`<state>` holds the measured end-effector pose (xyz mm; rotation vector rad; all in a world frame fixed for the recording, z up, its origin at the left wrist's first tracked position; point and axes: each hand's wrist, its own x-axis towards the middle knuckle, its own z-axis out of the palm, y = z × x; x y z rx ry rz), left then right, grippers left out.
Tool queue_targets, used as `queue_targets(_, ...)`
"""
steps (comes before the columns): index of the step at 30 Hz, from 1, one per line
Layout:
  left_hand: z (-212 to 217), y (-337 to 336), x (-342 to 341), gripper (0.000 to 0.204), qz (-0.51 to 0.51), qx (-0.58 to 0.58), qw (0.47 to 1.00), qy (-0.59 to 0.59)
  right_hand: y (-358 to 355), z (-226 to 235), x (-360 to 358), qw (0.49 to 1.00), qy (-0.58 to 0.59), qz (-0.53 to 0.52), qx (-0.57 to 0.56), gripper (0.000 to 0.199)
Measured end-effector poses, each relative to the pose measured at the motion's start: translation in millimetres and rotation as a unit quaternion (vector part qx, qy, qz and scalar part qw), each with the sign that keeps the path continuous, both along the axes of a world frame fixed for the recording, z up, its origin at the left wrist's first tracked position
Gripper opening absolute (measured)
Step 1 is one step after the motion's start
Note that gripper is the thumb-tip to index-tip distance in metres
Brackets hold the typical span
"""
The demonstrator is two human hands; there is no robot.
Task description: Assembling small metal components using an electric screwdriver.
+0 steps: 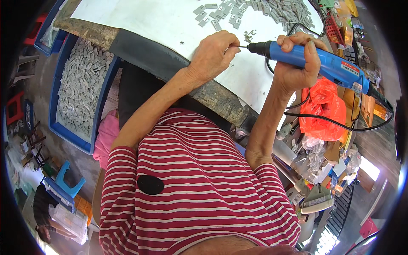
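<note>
My right hand (297,63) grips a blue electric screwdriver (327,63), held level with its black nose and thin bit pointing left. My left hand (214,53) is pinched at the bit's tip, fingers closed on something too small to make out. Both hands hover over a white sheet (161,21) covering the worktable. A small heap of tiny screws (250,35) lies just above the bit. Many small grey rectangular parts (255,10) are scattered across the sheet's far side. The tool's black cord (340,123) loops down to the right.
A blue bin (95,114) full of the same grey parts stands on the left below the table edge. An orange plastic bag (323,110), clear bags and boxes crowd the right side. A blue stool (66,176) and another crate sit at lower left.
</note>
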<state>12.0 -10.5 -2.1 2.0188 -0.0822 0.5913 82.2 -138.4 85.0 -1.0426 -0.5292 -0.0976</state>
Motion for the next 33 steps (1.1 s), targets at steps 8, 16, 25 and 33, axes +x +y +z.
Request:
queue_targets(8, -0.4, 0.3, -0.3, 0.012, 0.007, -0.007, 1.0, -0.004, -0.1, -0.3, 0.0, 1.0, 0.003, 0.004, -0.004, 0.02)
queue_targets(16, -0.9, 0.5, 0.3, 0.01, 0.005, -0.015, 1.0, -0.002, 0.5, -0.3, 0.2, 1.0, -0.002, 0.0, -0.004, 0.02)
queue_targets(25, -1.7, 1.8, -0.6, 0.009, 0.008, -0.025, 1.0, 0.007, 6.8, -0.6, -4.9, 1.0, 0.013, -0.017, 0.002, 0.022)
queue_targets(33, -2.1, 1.0, 0.8, 0.012, 0.006, -0.022, 1.0, 0.016, 3.0, -0.6, -2.1, 1.0, 0.011, -0.013, -0.002, 0.021)
